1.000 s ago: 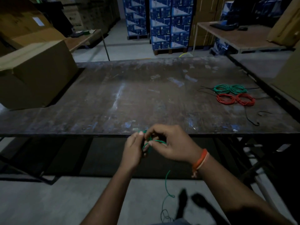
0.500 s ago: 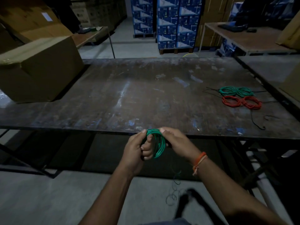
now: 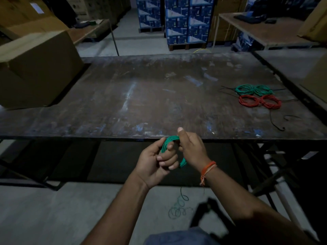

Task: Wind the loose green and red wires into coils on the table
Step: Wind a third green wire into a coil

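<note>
I hold a small coil of green wire (image 3: 168, 142) just in front of the near edge of the dark table (image 3: 141, 103). My left hand (image 3: 155, 163) grips the coil's left side with its fingers curled through the loop. My right hand (image 3: 191, 147) pinches the coil's top, thumb raised. The wire's loose tail (image 3: 178, 207) hangs down to a tangle on the floor. On the table's right lie two finished green coils (image 3: 253, 89) and two red coils (image 3: 260, 102).
A large cardboard box (image 3: 35, 68) sits on the table's left end. Thin black ties (image 3: 276, 121) lie near the coils. Another table (image 3: 265, 30) stands at the back right, stacked blue cartons (image 3: 182, 18) behind. A dark object (image 3: 207, 214) lies on the floor by my legs.
The green coil has grown from a few loops to a thick ring. My hands rose a little toward the table edge, and more of the tail left the floor.
</note>
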Demonstrator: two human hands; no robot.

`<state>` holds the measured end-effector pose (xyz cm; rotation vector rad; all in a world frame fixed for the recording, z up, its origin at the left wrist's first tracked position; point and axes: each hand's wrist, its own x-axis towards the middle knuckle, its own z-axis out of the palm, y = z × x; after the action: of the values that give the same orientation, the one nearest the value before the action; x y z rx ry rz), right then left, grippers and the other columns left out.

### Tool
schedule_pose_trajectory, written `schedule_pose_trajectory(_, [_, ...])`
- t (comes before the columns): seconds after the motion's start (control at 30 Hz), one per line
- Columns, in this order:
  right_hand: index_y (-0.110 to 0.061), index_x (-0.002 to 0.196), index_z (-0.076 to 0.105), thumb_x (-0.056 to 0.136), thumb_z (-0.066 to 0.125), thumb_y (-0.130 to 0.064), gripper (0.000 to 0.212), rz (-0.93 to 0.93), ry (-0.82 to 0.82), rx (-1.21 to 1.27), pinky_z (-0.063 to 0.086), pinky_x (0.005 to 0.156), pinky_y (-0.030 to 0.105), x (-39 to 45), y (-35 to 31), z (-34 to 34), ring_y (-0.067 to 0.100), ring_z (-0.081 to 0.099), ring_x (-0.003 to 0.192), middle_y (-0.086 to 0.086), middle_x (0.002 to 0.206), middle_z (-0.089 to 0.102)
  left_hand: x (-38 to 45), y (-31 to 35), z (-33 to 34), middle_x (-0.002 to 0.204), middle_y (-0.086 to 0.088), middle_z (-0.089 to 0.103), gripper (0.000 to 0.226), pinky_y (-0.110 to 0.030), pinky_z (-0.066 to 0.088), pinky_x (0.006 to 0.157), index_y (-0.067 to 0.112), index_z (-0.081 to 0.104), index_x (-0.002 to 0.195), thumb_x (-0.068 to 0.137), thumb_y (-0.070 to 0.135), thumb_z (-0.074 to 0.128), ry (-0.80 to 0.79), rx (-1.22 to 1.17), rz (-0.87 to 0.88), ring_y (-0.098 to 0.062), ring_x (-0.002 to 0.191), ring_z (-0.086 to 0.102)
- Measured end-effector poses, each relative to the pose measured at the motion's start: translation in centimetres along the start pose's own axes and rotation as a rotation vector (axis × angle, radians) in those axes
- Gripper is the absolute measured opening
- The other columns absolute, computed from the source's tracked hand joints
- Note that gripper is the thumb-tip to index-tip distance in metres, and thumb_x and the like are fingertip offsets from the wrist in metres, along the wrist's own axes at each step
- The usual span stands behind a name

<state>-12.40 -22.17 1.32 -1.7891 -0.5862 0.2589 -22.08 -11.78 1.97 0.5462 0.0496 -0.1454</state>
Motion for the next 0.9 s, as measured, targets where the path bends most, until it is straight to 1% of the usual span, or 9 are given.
schedule_pose_trajectory(0.1, [-0.013,0.073,0.053,0.108,0.04,-0.039,0.045,0.064,-0.145,0.195,0.037,0.053,0.026,-0.1,0.5,-0.5,0.01,0.045,0.051,0.001,0.057,0.048,0.0,0.4,-0.4,0.049,0.012,0.023,0.035,-0.021,0.018,0.046,0.016,0.054,0.077,0.102,0.032,0.035,0.0,-0.11,0.02,-0.005,0.041,0.017])
schedule_pose_trajectory(0.23, [-0.011,0.084,0.061,0.105,0.051,-0.029,0.029,0.02,-0.284,0.112,0.042,0.055,0.022,-0.3,3.5,-2.3,0.012,0.049,0.054,0.004,0.062,0.059,-0.5,2.2,-1.9,0.045,0.008,0.031,0.034,-0.019,0.018,0.045,0.018,0.053,0.074,0.102,0.03,0.036,0.122,-0.23,0.211,-0.005,0.042,0.016])
schedule_pose_trajectory(0.37, [-0.007,0.088,0.063,0.097,0.062,-0.008,0.009,0.09,-0.261,0.019,0.044,0.055,0.024,-1.8,6.9,-3.0,0.011,0.052,0.052,0.0,0.06,0.062,-1.1,4.7,-3.2,0.046,0.007,0.033,0.033,-0.019,0.022,0.041,0.018,0.053,0.072,0.1,0.024,0.036,0.216,-0.282,0.406,-0.006,0.037,0.024])
schedule_pose_trajectory(0.43, [-0.01,0.086,0.065,0.093,0.068,-0.006,0.008,0.102,-0.213,0.013,0.045,0.057,0.028,-2.4,8.1,-3.3,0.013,0.055,0.054,0.0,0.06,0.064,-1.4,5.7,-3.7,0.046,0.008,0.033,0.025,-0.019,0.024,0.039,0.019,0.05,0.073,0.095,0.023,0.039,0.271,-0.274,0.49,-0.005,0.035,0.029])
schedule_pose_trajectory(0.53, [-0.019,0.083,0.069,0.088,0.073,-0.011,0.01,-0.005,-0.206,-0.091,0.048,0.063,0.029,-2.9,7.9,-3.6,0.009,0.059,0.061,0.0,0.065,0.068,-1.6,6.1,-4.2,0.046,0.009,0.032,0.027,-0.017,0.022,0.038,0.021,0.047,0.074,0.098,0.026,0.037,0.377,-0.223,0.535,-0.004,0.035,0.029])
schedule_pose_trajectory(0.63, [-0.02,0.085,0.074,0.087,0.075,-0.014,0.007,-0.2,-0.281,-0.183,0.052,0.069,0.027,-3.2,5.1,-3.4,0.003,0.065,0.072,-0.005,0.075,0.071,-0.9,5.2,-4.5,0.045,0.01,0.031,0.033,-0.018,0.021,0.038,0.022,0.044,0.075,0.105,0.028,0.031,0.509,-0.131,0.527,-0.003,0.034,0.027])
schedule_pose_trajectory(0.77, [-0.02,0.091,0.076,0.088,0.073,-0.022,0.005,-0.449,-0.393,-0.272,0.053,0.068,0.033,-3.2,1.2,-2.7,0.01,0.066,0.075,-0.005,0.081,0.069,0.2,3.2,-4.2,0.048,0.009,0.035,0.034,-0.019,0.029,0.039,0.02,0.044,0.077,0.107,0.029,0.032,0.647,0.1,0.504,-0.005,0.038,0.031])
schedule_pose_trajectory(0.83, [-0.02,0.093,0.076,0.089,0.072,-0.023,0.007,-0.505,-0.41,-0.302,0.051,0.067,0.032,-3.0,-0.3,-2.1,0.011,0.063,0.073,-0.003,0.08,0.067,0.3,2.0,-3.6,0.051,0.002,0.04,0.035,-0.02,0.035,0.042,0.016,0.047,0.078,0.108,0.027,0.034,0.686,0.291,0.497,-0.01,0.042,0.037])
schedule_pose_trajectory(0.9, [-0.017,0.092,0.076,0.088,0.075,-0.021,0.006,-0.563,-0.389,-0.314,0.049,0.066,0.027,-2.5,-1.7,-1.7,0.009,0.062,0.073,-0.003,0.08,0.068,0.1,0.8,-2.8,0.051,-0.003,0.047,0.037,-0.021,0.038,0.043,0.011,0.05,0.078,0.108,0.025,0.034,0.718,0.608,0.484,-0.014,0.043,0.043])
